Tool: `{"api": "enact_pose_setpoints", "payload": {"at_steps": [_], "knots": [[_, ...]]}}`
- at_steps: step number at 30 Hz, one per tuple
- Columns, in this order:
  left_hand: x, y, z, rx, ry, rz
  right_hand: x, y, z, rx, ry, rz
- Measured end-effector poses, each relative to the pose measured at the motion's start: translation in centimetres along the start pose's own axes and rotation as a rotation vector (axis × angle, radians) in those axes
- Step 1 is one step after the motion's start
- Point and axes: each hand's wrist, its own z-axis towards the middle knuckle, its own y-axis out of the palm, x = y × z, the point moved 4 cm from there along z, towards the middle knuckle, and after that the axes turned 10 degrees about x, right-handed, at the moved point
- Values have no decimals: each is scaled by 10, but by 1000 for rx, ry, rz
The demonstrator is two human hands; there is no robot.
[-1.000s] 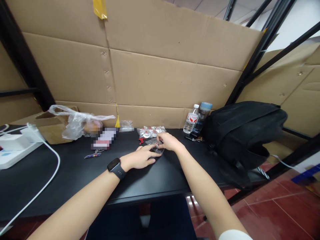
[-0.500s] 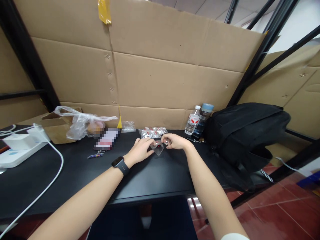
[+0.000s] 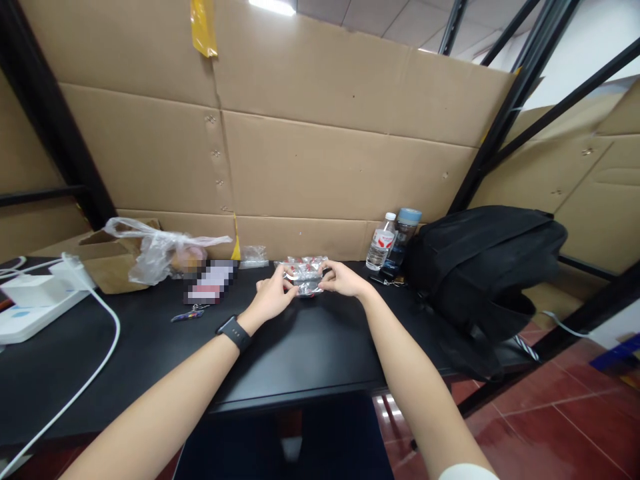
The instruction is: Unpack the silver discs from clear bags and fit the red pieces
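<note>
My left hand (image 3: 274, 295), with a dark watch on the wrist, pinches the left side of a small clear plastic bag (image 3: 309, 285). Its right side is between the thumb and fingers of my right hand (image 3: 342, 279). The bag is held low over the black table, with reflections and a little red showing on it; what lies inside cannot be made out. Just behind it sit several shiny clear packets (image 3: 315, 261) with red spots, partly covered by the bag and my fingers.
Left of the hands are a flat clear packet (image 3: 255, 257), a blurred-out card (image 3: 210, 281) with a keychain (image 3: 187, 315), a knotted plastic bag (image 3: 160, 253) and a white power strip (image 3: 45, 310). A water bottle (image 3: 381, 243), a blue-lidded bottle (image 3: 404, 233) and a black backpack (image 3: 490, 267) stand right.
The small clear bag, earlier hanging tilted from my left hand, is now stretched level between both hands. My right hand has come to its right edge. The view has shifted slightly.
</note>
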Motion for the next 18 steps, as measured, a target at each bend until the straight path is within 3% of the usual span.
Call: {"api": "enact_pose_setpoints", "payload": {"at_steps": [3,9,13,18], "knots": [[-1,7,-3,-30,-19,80,1,7,-1,10,25,-61],[0,21,-9,-57,158,282,-6,19,1,-17,-29,-363],[0,23,-10,-55,223,332,-8,22,3,-21,-117,-544],[4,21,-11,-98,296,310,-10,27,2,-62,-238,-599]]}}
